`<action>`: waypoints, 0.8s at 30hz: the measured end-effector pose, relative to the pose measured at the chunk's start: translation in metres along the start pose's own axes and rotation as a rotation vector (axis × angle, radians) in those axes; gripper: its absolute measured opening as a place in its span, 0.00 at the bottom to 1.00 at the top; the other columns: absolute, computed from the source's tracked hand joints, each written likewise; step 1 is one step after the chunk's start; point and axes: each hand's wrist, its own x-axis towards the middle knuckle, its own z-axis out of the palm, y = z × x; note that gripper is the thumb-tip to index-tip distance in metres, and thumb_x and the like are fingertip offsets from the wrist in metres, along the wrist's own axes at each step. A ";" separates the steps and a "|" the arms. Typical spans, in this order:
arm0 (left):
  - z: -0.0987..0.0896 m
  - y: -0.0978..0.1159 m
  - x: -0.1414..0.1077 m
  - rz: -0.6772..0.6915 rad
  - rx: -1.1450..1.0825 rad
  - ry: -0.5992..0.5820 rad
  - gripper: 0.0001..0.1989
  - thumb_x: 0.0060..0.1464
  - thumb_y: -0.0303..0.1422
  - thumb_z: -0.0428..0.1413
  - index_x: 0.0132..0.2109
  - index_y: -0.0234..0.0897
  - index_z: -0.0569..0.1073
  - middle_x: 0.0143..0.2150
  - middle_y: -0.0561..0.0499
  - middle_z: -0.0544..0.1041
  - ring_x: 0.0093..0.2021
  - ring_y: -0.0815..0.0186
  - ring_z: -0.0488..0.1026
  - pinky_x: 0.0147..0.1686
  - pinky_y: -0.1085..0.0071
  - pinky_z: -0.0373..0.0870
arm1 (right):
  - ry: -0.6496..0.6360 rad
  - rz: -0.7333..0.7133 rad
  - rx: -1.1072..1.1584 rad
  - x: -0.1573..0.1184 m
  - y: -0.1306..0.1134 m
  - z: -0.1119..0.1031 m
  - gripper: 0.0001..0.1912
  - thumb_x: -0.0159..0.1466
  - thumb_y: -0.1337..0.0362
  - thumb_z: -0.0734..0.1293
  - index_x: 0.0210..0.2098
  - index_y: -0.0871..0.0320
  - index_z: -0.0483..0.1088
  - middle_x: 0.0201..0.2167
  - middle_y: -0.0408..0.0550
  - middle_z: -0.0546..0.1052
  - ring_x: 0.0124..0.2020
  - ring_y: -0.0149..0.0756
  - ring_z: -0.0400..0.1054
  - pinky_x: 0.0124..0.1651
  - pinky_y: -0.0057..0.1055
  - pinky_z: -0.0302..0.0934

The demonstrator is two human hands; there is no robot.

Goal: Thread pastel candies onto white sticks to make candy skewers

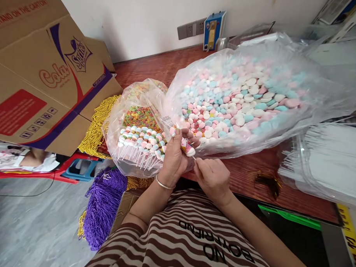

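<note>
My left hand (175, 155), with a bangle at the wrist, is curled palm up around several pastel candy pieces (190, 150), partly hidden by its fingers. Closed in a pinch, my right hand (214, 177) grips a thin white stick (194, 158) whose tip meets those pieces. Just beyond both hands lies a big clear plastic bag (318, 115) of round pink, white and blue candies (243, 98). Left of my left hand, rows of candy skewers (142, 140) on white sticks rest on a smaller clear bag (110, 127) holding small multicoloured rings (142, 116).
A cardboard carton (31, 74) stands at left, beside gold bead strands (98, 127). Purple bead strands (103, 208) hang below the wooden table (241, 170). At right are bagged white sticks (326, 158) and gold twist ties (268, 183). A blue device (214, 31) stands by the wall.
</note>
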 end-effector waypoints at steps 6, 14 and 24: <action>-0.014 -0.004 -0.006 -0.037 0.109 -0.101 0.20 0.51 0.43 0.70 0.45 0.34 0.78 0.34 0.51 0.77 0.35 0.69 0.75 0.39 0.73 0.74 | 0.047 0.024 -0.086 -0.001 0.008 -0.002 0.05 0.70 0.70 0.64 0.38 0.59 0.72 0.21 0.44 0.71 0.25 0.36 0.60 0.33 0.36 0.50; -0.047 -0.013 0.003 -0.153 0.059 -0.297 0.20 0.44 0.41 0.73 0.42 0.40 0.76 0.32 0.53 0.76 0.40 0.64 0.77 0.46 0.65 0.74 | -0.318 1.008 1.545 0.007 -0.002 -0.012 0.13 0.70 0.53 0.64 0.33 0.55 0.66 0.13 0.28 0.53 0.11 0.24 0.41 0.17 0.26 0.47; -0.037 -0.009 -0.006 -0.127 0.299 -0.400 0.27 0.43 0.41 0.73 0.50 0.40 0.79 0.42 0.46 0.83 0.47 0.57 0.80 0.47 0.62 0.74 | -0.138 1.061 1.544 0.006 -0.005 -0.006 0.16 0.68 0.49 0.68 0.34 0.55 0.67 0.14 0.29 0.59 0.12 0.22 0.48 0.18 0.23 0.49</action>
